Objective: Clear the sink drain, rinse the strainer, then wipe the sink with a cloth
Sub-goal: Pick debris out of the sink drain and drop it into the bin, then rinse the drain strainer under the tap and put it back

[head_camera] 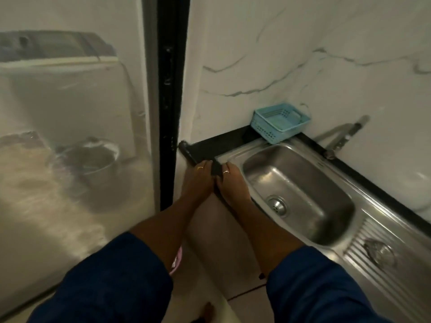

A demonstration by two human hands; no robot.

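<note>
A stainless steel sink (326, 201) is set in a black-edged counter, and its round metal strainer (277, 205) sits in the drain at the basin's near left. My left hand (197, 181) and my right hand (231, 184) are side by side over the counter's left end, just left of the basin. Both pinch a small dark cloth (215, 170) between them. The cloth is hard to tell from the black counter (210, 145) under it. The tap (345, 138) sticks out from the wall behind the sink, with no water running.
A light blue plastic basket (279, 122) stands at the back left of the sink. A round clear object (380, 252) lies on the ribbed drainboard at the right. A black door frame (171, 89) and a glass panel stand to the left, with a bucket (93, 159) behind the glass.
</note>
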